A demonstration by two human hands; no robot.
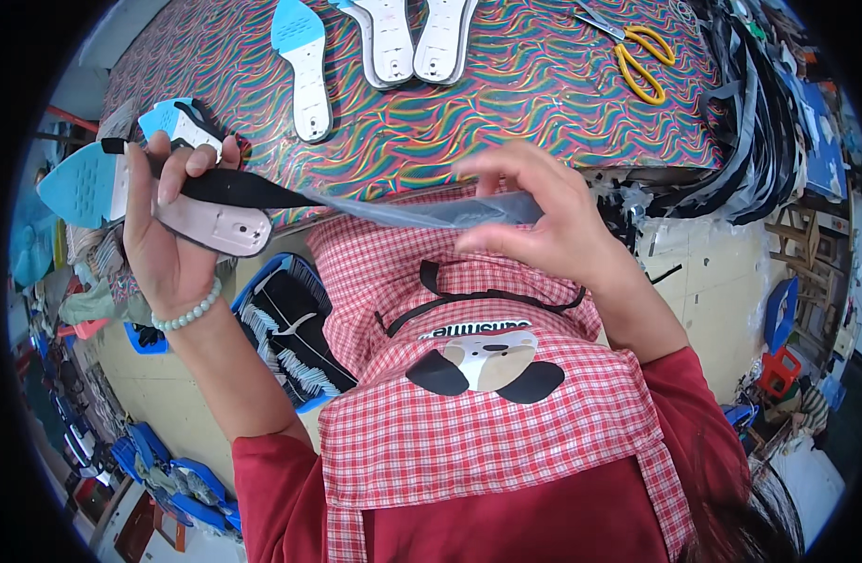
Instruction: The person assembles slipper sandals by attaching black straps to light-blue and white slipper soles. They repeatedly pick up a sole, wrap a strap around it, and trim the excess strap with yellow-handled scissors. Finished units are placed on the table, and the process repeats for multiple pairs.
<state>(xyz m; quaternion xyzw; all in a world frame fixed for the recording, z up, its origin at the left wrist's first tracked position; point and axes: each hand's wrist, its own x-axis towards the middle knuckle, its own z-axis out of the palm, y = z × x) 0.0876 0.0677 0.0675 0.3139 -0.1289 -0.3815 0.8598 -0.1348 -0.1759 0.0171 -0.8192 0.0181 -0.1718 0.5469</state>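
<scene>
My left hand (pixel 182 188) is closed around a shoe insole (pixel 220 225) with a blue toe and a pale heel. The same fingers pinch a black strip (pixel 248 190) that lies across the insole. To the right the strip runs into a see-through plastic film (pixel 431 211), stretched out in front of me. The film's far end sits within the curve of my right hand (pixel 534 202), whose thumb and forefinger stand apart around it. How the other fingers grip the film is partly hidden.
Several more insoles (pixel 304 84) lie on the colourful patterned table (pixel 506 103). Yellow-handled scissors (pixel 642 56) rest at the far right, near a bundle of black and clear strips (pixel 778 122). Below the table edge stands a blue basket (pixel 309 272) with black pieces inside.
</scene>
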